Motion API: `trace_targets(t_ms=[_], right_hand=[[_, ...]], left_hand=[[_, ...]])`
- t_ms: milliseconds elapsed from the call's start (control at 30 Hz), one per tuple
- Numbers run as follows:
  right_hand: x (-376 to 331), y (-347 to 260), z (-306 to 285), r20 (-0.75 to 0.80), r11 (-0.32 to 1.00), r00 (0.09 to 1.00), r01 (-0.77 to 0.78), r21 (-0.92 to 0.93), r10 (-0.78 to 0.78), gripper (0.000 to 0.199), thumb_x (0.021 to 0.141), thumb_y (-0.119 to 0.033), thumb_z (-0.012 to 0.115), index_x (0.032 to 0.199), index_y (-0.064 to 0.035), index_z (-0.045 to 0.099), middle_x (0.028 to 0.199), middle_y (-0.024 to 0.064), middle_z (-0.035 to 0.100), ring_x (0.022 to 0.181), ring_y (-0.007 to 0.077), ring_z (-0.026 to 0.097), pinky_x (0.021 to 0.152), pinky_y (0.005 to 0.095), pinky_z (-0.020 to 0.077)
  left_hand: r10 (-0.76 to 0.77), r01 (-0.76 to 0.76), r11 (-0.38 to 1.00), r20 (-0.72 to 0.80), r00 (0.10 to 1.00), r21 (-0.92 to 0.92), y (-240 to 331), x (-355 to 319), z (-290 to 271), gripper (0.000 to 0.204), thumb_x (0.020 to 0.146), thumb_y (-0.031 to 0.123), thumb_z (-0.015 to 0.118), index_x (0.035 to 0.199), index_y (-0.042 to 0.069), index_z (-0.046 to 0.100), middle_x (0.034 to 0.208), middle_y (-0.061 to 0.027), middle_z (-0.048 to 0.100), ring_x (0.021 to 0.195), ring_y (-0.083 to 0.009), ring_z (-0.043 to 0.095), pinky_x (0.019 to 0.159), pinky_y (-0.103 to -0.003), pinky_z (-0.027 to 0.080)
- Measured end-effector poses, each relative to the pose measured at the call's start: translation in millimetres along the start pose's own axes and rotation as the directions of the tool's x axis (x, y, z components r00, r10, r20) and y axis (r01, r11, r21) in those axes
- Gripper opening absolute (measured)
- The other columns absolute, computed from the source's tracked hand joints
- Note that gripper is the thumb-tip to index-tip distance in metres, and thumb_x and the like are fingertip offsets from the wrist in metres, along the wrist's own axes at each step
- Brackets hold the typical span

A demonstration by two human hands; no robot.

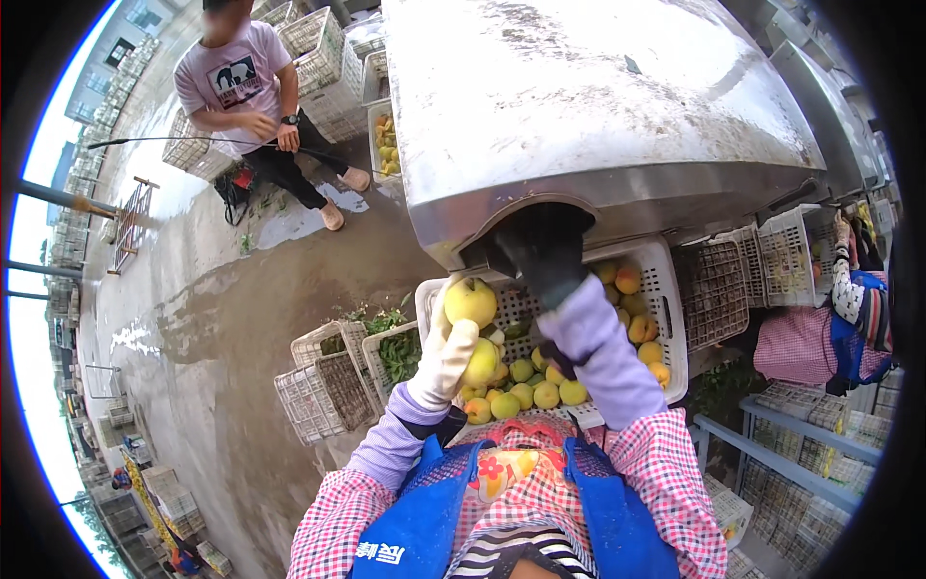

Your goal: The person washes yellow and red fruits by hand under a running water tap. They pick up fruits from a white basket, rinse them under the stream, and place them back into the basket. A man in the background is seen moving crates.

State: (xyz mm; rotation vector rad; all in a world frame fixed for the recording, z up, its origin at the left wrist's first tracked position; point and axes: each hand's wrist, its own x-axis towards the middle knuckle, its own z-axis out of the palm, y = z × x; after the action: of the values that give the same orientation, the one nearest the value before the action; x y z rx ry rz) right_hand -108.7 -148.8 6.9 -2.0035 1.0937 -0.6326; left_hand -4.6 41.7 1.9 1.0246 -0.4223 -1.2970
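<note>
My left hand point(444, 357), in a white glove, grips a large yellow peach point(471, 302). A second yellow peach point(481, 363) sits against its fingers. My right hand point(550, 256), in a dark glove and smeared by motion, reaches into the arched opening of a metal machine point(617, 198); its fingers are hidden there. Beneath both hands stands a white plastic crate point(675, 333) of yellow-green and reddish peaches point(546, 394), with some green leaves among them. The machine's lower edge overhangs the far side of this crate.
Crates with green leaves point(396, 353) stand on the wet floor to the left. Farther left, a person point(241, 96) holds a thin dark rod. More crates point(714, 289) and another worker point(810, 338) are at the right, beside a blue rail point(801, 439).
</note>
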Motion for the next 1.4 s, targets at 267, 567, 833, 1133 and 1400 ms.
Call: trace_targets(t_ms=[267, 567, 833, 1133, 1400], right_hand=[[-91.0, -19.1, 21.2, -0.205, 0.979, 0.966, 0.181, 0.095, -0.158, 0.087, 0.069, -0.05, 0.086, 0.132, 0.0013, 0.054, 0.128, 0.0244, 0.057, 0.116, 0.0431, 0.057, 0.102, 0.0501, 0.0454], [6.9, 65.0, 66.9, -0.109, 0.945, 0.971, 0.177, -0.275, -0.214, 0.065, 0.078, -0.045, 0.079, 0.131, -0.0114, 0.06, 0.121, 0.0227, 0.061, 0.098, 0.0456, 0.063, 0.087, 0.057, 0.0494], [-45.6, -5.3, 3.8, -0.067, 0.932, 0.932, 0.359, 0.056, -0.355, 0.091, 0.077, -0.069, 0.071, 0.135, -0.0013, 0.056, 0.136, 0.0229, 0.056, 0.129, 0.0431, 0.05, 0.106, 0.0567, 0.0387], [-107.4, 6.2, 25.3, -0.178, 0.962, 0.947, 0.253, -0.106, -0.269, 0.085, 0.07, -0.053, 0.08, 0.134, -0.0035, 0.054, 0.143, 0.021, 0.047, 0.14, 0.0454, 0.037, 0.113, 0.0568, 0.0329], [-0.2, 7.0, 37.1, 0.074, 0.999, 0.996, -0.045, 0.004, 0.045, 0.065, 0.081, -0.042, 0.077, 0.128, -0.0006, 0.058, 0.119, 0.024, 0.062, 0.109, 0.0405, 0.06, 0.095, 0.0489, 0.0473]], left_hand=[[0.497, -0.446, 0.755, 0.024, 0.867, 0.482, -24.4, 18.5, 40.1, 0.079, 0.086, 0.004, 0.069, 0.154, 0.001, 0.029, 0.131, -0.0134, 0.05, 0.107, -0.0216, 0.056, 0.094, -0.033, 0.05], [-0.053, 0.034, 0.995, -0.212, 0.976, -0.092, -59.4, 21.0, -18.4, 0.041, 0.104, 0.031, 0.057, 0.138, 0.008, 0.053, 0.124, -0.0091, 0.062, 0.098, -0.017, 0.063, 0.08, -0.032, 0.055], [-0.087, 0.054, 0.841, -0.036, 0.996, -0.538, -40.8, 17.1, -20.3, 0.054, 0.105, 0.041, 0.055, 0.145, 0.006, 0.045, 0.133, -0.0142, 0.058, 0.115, -0.0251, 0.062, 0.095, -0.043, 0.055], [-0.158, 0.167, 0.756, 0.071, 0.985, -0.633, -21.1, 9.2, 31.2, 0.047, 0.109, 0.033, 0.044, 0.149, 0.007, 0.046, 0.14, -0.0113, 0.059, 0.128, -0.0281, 0.058, 0.113, -0.046, 0.043], [-0.087, -0.034, 0.948, -0.36, 0.929, -0.318, -52.1, 11.1, -36.1, 0.066, 0.103, 0.052, 0.046, 0.151, 0.007, 0.042, 0.148, -0.0089, 0.048, 0.122, -0.023, 0.052, 0.101, -0.039, 0.043]])
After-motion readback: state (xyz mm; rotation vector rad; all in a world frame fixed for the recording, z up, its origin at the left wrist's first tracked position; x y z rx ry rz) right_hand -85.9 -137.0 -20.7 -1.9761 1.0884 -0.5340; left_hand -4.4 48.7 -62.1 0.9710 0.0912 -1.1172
